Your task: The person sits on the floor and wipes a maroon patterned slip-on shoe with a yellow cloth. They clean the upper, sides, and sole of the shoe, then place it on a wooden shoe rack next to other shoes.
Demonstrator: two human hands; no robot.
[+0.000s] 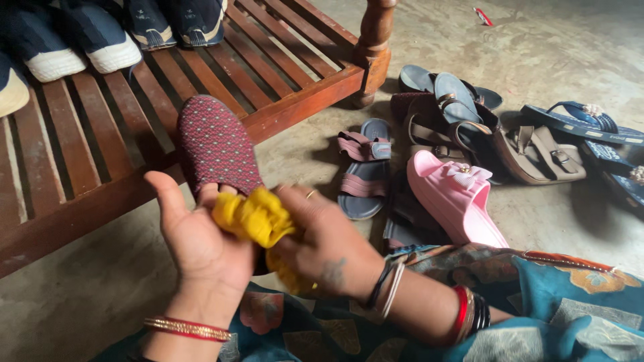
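Both of your hands are closed around what you work on: your left hand [201, 245] cups the heel end of a maroon patterned slip-on shoe [216, 144] from below, thumb raised, and your right hand [325, 245] bunches a yellow cloth [258, 218] against the shoe's opening. The shoe sits between your hands and the edge of the bed frame, toe pointing away from you, held just above your lap.

Largest in view is the slatted wooden bed frame [80, 154], reddish brown, filling the upper left, with a turned post [372, 40] at its corner. On its slats stand dark blue shoes with white toe caps [74, 40]. Next is the bare concrete floor [537, 40], then your teal printed garment [550, 302] along the bottom edge. On the floor to the right lies a loose heap of footwear: a pink slide sandal [456, 198], a mauve and grey strapped sandal [365, 167], brown strapped sandals [530, 151] and navy flip-flops [583, 121].

The shoe looks light and soft-sided, with a fabric upper that probably gives under pressure, so a hold at the firmer heel or sole edge should steady it best. The cloth is limp and crumples easily; gripped in a wad, as now, it is unlikely to slip.
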